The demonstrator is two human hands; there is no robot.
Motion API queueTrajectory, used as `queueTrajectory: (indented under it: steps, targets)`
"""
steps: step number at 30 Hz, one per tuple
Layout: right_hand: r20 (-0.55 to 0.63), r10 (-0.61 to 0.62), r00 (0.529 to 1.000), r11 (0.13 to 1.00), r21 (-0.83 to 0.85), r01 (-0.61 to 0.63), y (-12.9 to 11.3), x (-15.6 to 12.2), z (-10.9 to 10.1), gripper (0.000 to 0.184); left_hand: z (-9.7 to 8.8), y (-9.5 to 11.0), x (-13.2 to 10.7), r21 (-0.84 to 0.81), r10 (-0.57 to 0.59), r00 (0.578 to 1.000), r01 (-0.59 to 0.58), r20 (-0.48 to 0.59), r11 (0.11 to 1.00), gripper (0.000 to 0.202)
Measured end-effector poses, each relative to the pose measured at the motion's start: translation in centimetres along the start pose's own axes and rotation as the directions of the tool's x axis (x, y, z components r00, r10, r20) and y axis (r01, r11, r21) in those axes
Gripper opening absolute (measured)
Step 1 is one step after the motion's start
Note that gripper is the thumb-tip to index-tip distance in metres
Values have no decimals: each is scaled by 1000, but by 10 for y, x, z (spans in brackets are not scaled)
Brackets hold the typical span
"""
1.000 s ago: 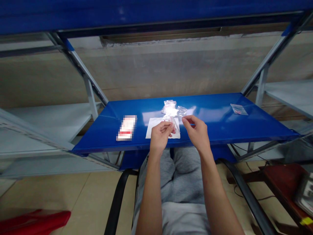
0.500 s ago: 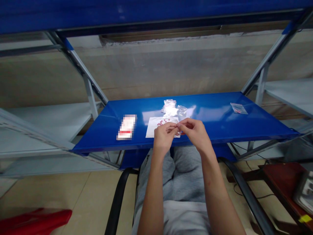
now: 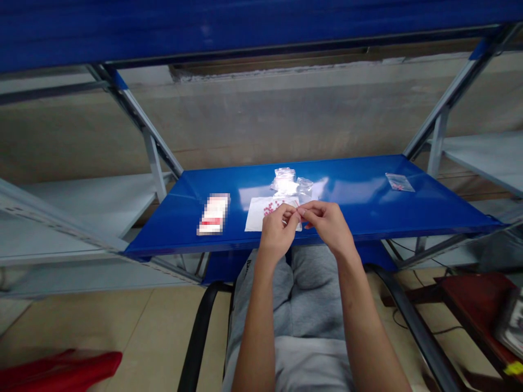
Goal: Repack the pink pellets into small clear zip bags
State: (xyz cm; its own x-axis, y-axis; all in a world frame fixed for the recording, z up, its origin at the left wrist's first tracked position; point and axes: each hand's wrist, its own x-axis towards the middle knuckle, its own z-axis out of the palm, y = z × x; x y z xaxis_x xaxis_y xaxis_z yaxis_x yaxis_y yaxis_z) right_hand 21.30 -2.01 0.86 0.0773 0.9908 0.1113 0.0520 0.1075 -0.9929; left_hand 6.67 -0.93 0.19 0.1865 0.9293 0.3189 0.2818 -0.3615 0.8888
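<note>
My left hand [image 3: 279, 230] and my right hand [image 3: 327, 223] meet fingertip to fingertip over the right part of a white sheet [image 3: 255, 213]. Both are closed in a pinch, and whatever sits between the fingertips is too small to make out. Several small red-pink pieces [image 3: 270, 208] lie scattered on the sheet, just beyond my left hand. Behind the sheet is a pile of clear plastic bags [image 3: 285, 179], bright with glare. A single clear bag [image 3: 305, 187] lies at the right of that pile.
The blue tabletop [image 3: 351, 190] carries a blurred-out white and red item [image 3: 213, 214] at the left. At the far right lies a clear bag with small red pieces [image 3: 399, 183]. A blue shelf [image 3: 261, 32] hangs overhead. Black chair armrests [image 3: 200, 332] flank my legs.
My fingertips stay together with only slight shifts of the fingers. The whole view has moved a little; the things on the table lie as before.
</note>
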Motion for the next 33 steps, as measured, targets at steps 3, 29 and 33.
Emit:
queueTrajectory:
  steps: [3, 29, 33]
  targets:
    - [-24, 5, 1000, 1000, -13, -6, 2, 0, 1, 30, -1, 2, 0, 24, 9, 1000, -9, 4, 1000, 11]
    - [-1, -101, 995, 987, -125, 101, 3, -1, 0, 14, 11, 9, -5, 468, 195, 980, -156, -35, 870, 15]
    - [10, -170, 985, 933, -321, 164, 0, -3, -5, 14, 12, 6, -5, 463, 211, 977, -186, -2, 867, 15]
